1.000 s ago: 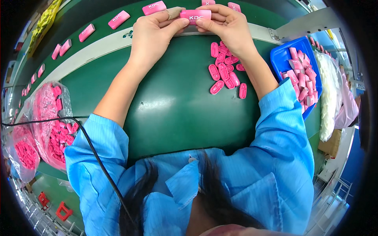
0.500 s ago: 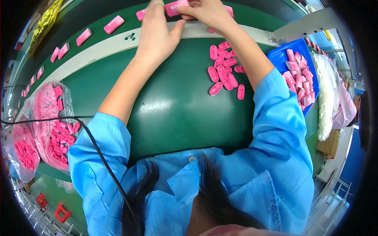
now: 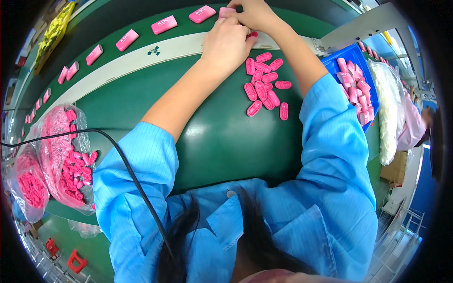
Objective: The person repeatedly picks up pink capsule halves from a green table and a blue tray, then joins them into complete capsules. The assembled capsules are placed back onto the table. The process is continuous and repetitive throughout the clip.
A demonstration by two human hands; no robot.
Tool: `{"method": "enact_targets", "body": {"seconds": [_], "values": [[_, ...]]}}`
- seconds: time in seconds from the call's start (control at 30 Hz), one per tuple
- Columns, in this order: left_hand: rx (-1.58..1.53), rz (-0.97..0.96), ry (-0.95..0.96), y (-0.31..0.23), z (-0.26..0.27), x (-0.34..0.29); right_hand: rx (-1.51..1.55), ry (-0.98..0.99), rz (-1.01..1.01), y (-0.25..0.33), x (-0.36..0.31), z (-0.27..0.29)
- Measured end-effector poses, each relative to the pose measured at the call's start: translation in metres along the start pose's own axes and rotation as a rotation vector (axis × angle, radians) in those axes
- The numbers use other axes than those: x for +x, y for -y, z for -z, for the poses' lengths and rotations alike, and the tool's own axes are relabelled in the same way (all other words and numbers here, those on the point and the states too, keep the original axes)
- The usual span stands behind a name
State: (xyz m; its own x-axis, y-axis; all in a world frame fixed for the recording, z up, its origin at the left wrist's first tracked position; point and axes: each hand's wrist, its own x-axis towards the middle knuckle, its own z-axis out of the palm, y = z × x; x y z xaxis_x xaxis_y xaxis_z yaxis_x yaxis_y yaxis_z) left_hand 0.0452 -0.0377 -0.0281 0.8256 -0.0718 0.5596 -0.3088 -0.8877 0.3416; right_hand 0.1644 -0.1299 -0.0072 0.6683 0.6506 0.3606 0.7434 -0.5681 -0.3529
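At the far edge of the work surface my two hands meet over a pink printed casing. My right hand pinches the casing between bent fingers. My left hand lies against it with curled fingers, whose tips are partly hidden; what they hold cannot be made out. A small deep-pink piece shows between the left thumb and the right palm. Nearer me, several deep-pink oval caps lie loosely grouped on the green table.
More pink casings stand in a row along the green strip beyond a pale rail. A blue bin of casings is at right. Clear bags of deep-pink parts sit at left. A black cable crosses my left arm.
My left hand has moved right and toward me, up against the right hand. The previously handled casing now sits in the row; the right hand is on another casing. The row has shifted left.
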Motion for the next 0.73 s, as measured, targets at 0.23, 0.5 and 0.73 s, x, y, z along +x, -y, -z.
{"method": "enact_targets", "body": {"seconds": [0.23, 0.5, 0.73], "values": [[-0.206, 0.231, 0.13, 0.013, 0.046, -0.018, 0.72, -0.145, -0.193, 0.039, -0.041, 0.023], [-1.183, 0.633, 0.053, 0.031, 0.049, -0.028, 0.78, -0.088, -0.203, 0.068, -0.078, 0.019], [-1.162, 0.695, 0.05, 0.031, 0.054, -0.027, 1.033, 0.088, -0.393, 0.04, -0.077, 0.01]]}}
